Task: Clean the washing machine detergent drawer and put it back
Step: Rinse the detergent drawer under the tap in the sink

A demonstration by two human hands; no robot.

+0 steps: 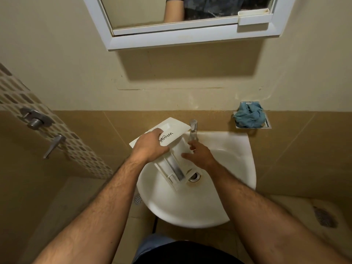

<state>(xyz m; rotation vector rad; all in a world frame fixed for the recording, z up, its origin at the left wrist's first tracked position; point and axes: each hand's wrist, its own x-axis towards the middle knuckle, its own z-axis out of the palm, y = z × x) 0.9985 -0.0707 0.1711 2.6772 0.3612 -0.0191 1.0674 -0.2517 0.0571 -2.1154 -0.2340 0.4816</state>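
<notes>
Drawer (174, 164) over sink (224, 197), left hand (150, 147) gripping.

Blue cloth (250, 115) bunched in metal wall dish (267, 125), up and right of grip, well apart. White-framed mirror cabinet (190, 38) on beige wall, high above grip; small white shelf (255, 17) on its frame at right. Chrome shower mixer (34, 118) with lever handle (54, 145) on mosaic tile strip (80, 147), far left of grip. Round floor drain (138, 199) below grip, beside basin's lower left edge. Dark stain (323, 216) on floor tile, far lower right.
</notes>
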